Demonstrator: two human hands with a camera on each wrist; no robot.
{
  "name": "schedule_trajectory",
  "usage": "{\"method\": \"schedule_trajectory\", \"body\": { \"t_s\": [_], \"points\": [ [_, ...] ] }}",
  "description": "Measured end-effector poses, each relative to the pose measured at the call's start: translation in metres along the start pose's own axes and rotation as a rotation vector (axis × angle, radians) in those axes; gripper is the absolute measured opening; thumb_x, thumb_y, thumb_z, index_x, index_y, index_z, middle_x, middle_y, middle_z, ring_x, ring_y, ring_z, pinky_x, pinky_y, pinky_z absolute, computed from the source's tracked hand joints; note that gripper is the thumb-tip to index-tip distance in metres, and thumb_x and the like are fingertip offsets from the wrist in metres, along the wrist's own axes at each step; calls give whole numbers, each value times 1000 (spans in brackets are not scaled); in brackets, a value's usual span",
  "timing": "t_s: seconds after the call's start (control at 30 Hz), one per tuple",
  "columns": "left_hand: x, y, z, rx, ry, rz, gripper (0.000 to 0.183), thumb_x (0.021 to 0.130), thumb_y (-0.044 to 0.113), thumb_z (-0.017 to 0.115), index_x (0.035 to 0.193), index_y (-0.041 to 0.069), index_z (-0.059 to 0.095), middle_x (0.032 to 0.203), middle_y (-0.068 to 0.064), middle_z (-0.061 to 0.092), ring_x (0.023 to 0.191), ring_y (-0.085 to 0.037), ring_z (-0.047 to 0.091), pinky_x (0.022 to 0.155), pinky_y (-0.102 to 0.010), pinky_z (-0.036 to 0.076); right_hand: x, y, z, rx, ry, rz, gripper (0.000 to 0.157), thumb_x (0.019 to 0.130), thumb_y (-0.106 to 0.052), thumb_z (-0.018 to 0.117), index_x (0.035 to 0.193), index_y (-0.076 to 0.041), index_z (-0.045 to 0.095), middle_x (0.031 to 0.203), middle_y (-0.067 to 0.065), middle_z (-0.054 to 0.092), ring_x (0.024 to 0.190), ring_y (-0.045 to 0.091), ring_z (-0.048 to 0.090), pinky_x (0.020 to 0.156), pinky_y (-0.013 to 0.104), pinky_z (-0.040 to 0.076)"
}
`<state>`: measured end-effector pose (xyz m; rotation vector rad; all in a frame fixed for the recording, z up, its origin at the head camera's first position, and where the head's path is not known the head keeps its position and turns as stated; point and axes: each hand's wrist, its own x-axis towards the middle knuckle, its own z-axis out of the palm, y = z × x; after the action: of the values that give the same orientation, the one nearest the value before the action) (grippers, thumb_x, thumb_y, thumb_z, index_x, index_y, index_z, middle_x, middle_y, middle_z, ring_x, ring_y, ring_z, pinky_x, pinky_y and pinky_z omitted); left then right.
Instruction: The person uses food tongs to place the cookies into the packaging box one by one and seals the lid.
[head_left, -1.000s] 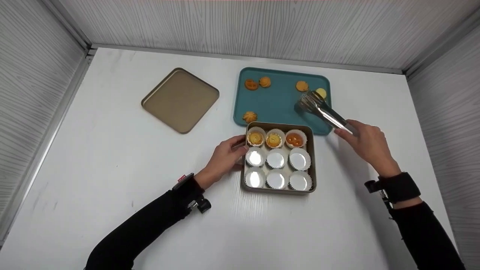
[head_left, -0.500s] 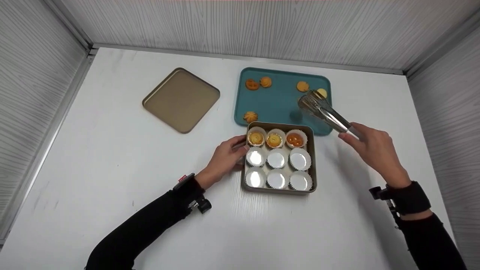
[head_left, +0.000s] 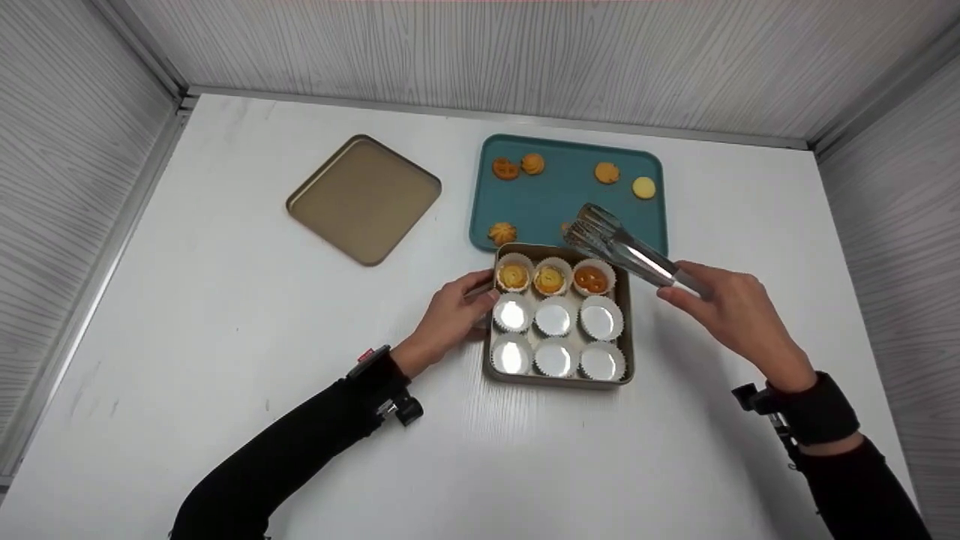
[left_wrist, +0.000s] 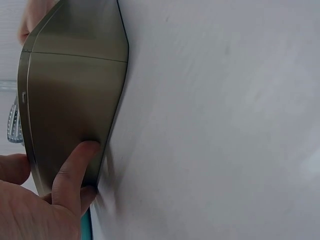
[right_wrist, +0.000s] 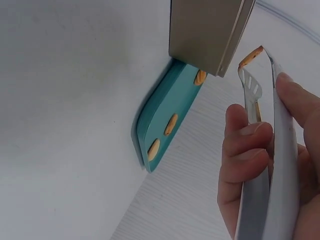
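My right hand [head_left: 739, 315] grips silver tongs [head_left: 637, 259]. A small brown cookie [right_wrist: 251, 56] is pinched between the tong tips in the right wrist view; the head view shows only its edge. The tong heads hover over the far edge of a square metal tin [head_left: 628, 330]. Inside are paper cups [head_left: 555, 318] in rows; the far row contains two yellow cookies [head_left: 550, 280] and a glossy brown pretzel-shaped one [head_left: 592, 280]. My left hand [head_left: 450, 311] holds the tin's left side, its thumb at the rim and fingers against the outer wall [left_wrist: 75, 100].
Behind the tin lies a teal tray [head_left: 570, 195], bearing a pretzel-shaped cookie [head_left: 505, 169], a swirled one [head_left: 532, 164], a round one [head_left: 607, 173], a pale one [head_left: 643, 187] and a star-shaped one [head_left: 502, 233]. A square brown lid [head_left: 364, 199] lies back left.
My right hand first drew back a little, then brought the tongs leftward and nearer, from above the tray to the tin's far edge. The left hand and tin stay put.
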<state>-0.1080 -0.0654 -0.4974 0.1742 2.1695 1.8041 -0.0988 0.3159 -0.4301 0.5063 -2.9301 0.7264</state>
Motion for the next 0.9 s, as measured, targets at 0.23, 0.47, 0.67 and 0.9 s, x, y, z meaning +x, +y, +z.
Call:
{"method": "schedule_trajectory", "body": {
  "t_s": [0.23, 0.47, 0.67, 0.9],
  "points": [
    [-1, 1, 0, -13, 1, -12, 51, 106, 20, 60, 151, 0, 50, 152, -15, 53, 136, -30, 55, 111, -39, 46, -4, -8, 0, 3, -58, -45, 48, 97, -33, 75, 131, 1, 70, 106, 12, 78, 79, 20, 61, 66, 32, 45],
    [-1, -1, 0, -9, 3, -9, 50, 105, 20, 60, 150, 0, 52, 151, -16, 55, 136, -30, 56, 110, -39, 46, -5, -12, 2, 0, -56, -84, 49, 92, -31, 81, 128, 1, 72, 85, 2, 73, 67, 16, 51, 58, 25, 38],
    [0, -1, 0, -29, -2, -17, 50, 106, 21, 60, 151, 0, 51, 152, -15, 54, 135, -29, 56, 101, -38, 54, -5, -17, 3, -17, -73, -154, 43, 90, -31, 83, 124, -7, 76, 87, -1, 74, 63, 10, 53, 55, 25, 43],
    [-2, -1, 0, -71, -13, -48, 51, 106, 20, 59, 153, 0, 48, 154, -15, 51, 136, -29, 55, 87, -36, 61, -10, -32, 9, -144, -85, -270, 45, 86, -34, 86, 125, -13, 76, 82, -5, 70, 62, 5, 57, 54, 26, 49]
  ]
}}
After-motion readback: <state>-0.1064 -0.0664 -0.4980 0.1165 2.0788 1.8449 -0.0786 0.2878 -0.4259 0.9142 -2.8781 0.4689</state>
